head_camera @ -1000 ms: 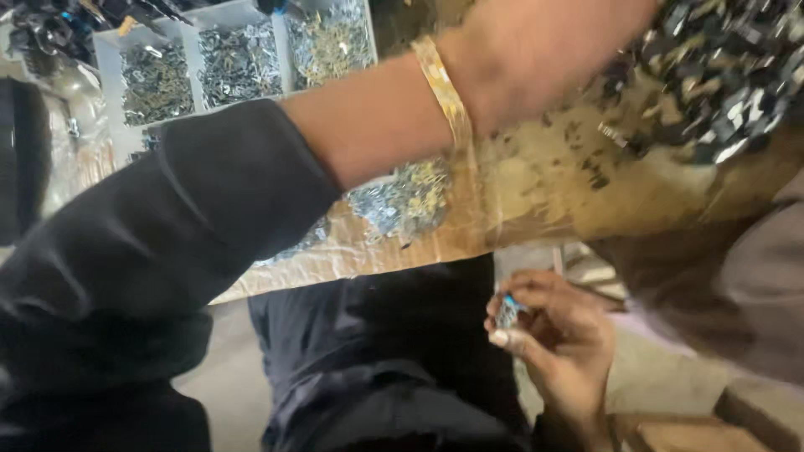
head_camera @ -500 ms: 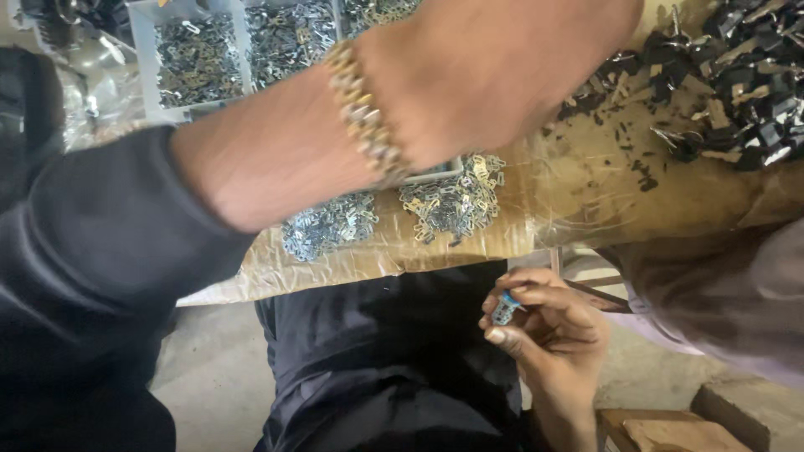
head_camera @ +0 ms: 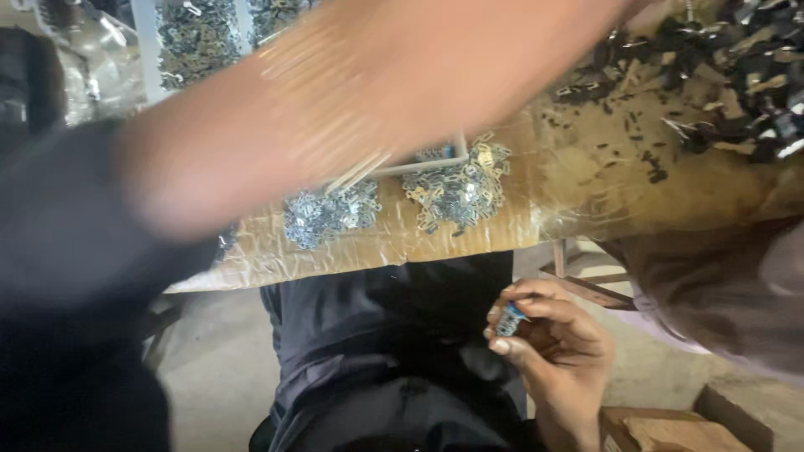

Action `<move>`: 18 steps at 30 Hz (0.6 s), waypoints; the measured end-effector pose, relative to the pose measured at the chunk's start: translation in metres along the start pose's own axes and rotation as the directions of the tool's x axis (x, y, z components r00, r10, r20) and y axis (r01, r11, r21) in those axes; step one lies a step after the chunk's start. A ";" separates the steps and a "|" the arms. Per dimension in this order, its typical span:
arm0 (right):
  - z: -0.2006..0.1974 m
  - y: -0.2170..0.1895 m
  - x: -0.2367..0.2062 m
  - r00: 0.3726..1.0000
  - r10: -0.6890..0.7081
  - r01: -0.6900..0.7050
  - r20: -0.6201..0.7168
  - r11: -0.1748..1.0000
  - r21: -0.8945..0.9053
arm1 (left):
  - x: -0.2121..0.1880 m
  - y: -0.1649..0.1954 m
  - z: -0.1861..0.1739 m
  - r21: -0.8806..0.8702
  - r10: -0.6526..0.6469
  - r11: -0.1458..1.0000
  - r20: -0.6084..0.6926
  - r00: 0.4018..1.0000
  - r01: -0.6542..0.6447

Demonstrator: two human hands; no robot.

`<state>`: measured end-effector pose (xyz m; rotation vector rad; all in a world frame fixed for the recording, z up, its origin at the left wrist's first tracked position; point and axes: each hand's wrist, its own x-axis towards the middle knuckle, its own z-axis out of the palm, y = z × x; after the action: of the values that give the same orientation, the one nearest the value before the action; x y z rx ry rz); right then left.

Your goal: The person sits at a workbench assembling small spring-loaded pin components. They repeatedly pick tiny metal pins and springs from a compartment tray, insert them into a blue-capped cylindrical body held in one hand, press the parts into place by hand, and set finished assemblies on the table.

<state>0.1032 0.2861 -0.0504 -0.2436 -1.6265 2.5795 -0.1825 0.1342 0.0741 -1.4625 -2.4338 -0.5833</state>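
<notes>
My left hand (head_camera: 502, 63) reaches across the table towards the upper right. It is blurred by motion and its fingers run out of the frame, so its grip is hidden. A gold bracelet (head_camera: 322, 105) streaks over the wrist, and a dark sleeve covers the arm. Below the table edge, over my lap, my right hand (head_camera: 557, 356) pinches a small blue and silver part (head_camera: 509, 319) between thumb and fingertips. Two heaps of small silvery metal clips (head_camera: 459, 189) lie on the table under my left arm.
A white divided tray (head_camera: 144, 46) with more clips stands at the back left. A pile of dark parts (head_camera: 741, 59) fills the back right. The table top (head_camera: 586, 180) is wrapped in clear film. Mauve cloth (head_camera: 729, 293) hangs at the right, with a wooden box (head_camera: 670, 428) below.
My left arm has swept across the view and is now heavily blurred, with the bracelet further left. My right hand has kept the small part in the same spot.
</notes>
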 end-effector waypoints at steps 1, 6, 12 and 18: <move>0.000 0.000 0.002 1.000 -0.020 0.019 0.019 1.000 0.007 | -0.027 0.010 -0.024 -0.021 -0.021 1.000 -0.026 0.999 0.021; -0.007 -0.003 0.017 0.999 0.011 -0.010 -0.039 1.000 0.020 | -0.157 0.053 -0.102 -0.209 -0.237 0.935 0.228 0.944 0.285; -0.038 -0.019 0.037 0.982 -0.166 0.158 -0.087 0.983 -0.090 | -0.164 0.091 -0.036 -0.584 -0.259 0.722 0.268 0.928 0.371; -0.040 -0.052 0.052 0.912 -0.281 0.328 -0.299 0.937 0.122 | -0.119 0.108 0.062 -0.486 -0.391 0.811 -0.034 0.920 0.327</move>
<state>0.0583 0.3524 -0.0251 -0.2956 -1.2295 2.3065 -0.0312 0.1139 -0.0065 -1.0415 -2.5870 -1.3977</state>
